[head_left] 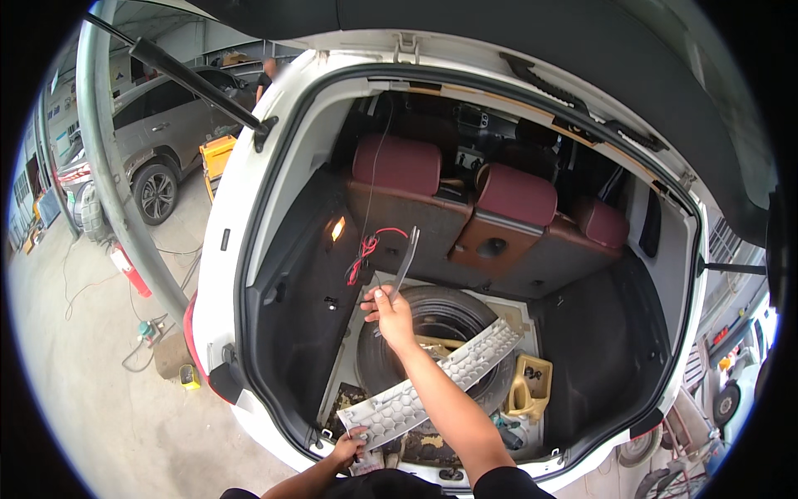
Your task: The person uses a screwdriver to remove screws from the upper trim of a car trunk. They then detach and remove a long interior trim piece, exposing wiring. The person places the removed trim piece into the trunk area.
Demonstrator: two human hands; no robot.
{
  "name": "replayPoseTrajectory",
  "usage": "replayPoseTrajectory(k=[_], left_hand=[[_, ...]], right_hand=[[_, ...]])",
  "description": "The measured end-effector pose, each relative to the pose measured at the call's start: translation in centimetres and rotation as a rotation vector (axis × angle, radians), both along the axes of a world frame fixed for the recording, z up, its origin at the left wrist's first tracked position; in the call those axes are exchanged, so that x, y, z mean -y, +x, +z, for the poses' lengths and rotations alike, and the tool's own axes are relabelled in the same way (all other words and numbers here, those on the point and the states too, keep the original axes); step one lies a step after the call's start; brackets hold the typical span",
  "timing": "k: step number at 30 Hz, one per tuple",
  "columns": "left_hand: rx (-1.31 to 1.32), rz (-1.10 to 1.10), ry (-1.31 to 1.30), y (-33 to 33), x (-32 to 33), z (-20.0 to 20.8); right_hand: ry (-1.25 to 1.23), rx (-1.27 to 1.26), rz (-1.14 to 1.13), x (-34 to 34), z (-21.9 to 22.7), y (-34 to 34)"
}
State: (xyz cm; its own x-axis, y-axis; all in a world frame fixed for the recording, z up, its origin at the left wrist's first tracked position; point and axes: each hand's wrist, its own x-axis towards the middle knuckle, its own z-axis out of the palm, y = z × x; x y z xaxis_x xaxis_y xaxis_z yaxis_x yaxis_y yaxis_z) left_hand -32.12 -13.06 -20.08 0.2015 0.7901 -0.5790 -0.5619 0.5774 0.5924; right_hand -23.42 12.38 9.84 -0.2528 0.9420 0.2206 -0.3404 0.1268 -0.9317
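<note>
Pinching near-left end of pale honeycomb panel [391,413] with left hand [349,447], likely to steady it slantwise across spare tyre [368,351], with most of the panel extending far and right of that pinch; cannot tell whether resting on the tyre. Slightly right and farther in, grasping long metal tool [405,268] in right hand [392,314], pointing it up and away from the grip, perhaps for longer reach. Farther right, noting tan tray [519,399] beside the tyre, probably nested there for stowage.

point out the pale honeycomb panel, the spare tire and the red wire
Pale honeycomb panel [475,353], head view: its right half
Spare tire [371,350], head view: left side
Red wire [368,246], head view: bundled coil
</note>
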Motion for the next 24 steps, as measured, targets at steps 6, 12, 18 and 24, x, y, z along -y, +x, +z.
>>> replayPoseTrajectory(k=[6, 12, 18, 24], left_hand=[[-0.118, -0.017, -0.053, -0.8, -0.2, -3.2], [-0.238, -0.068, -0.123, -0.4, -1.3, -3.8], [-0.152, -0.125, -0.185, -0.6, -1.4, -1.1], [-0.182, -0.187, -0.204, -0.2, -1.5, 1.0]], right_hand=[[-0.09, 0.123, -0.067, -2.0, -3.7, 0.2], [-0.251, 0.074, -0.073, -4.9, -6.8, 1.1], [-0.299, 0.029, -0.047, -5.7, -9.8, 1.5], [-0.376, 0.026, 0.054, -5.4, -11.9, 1.9]])
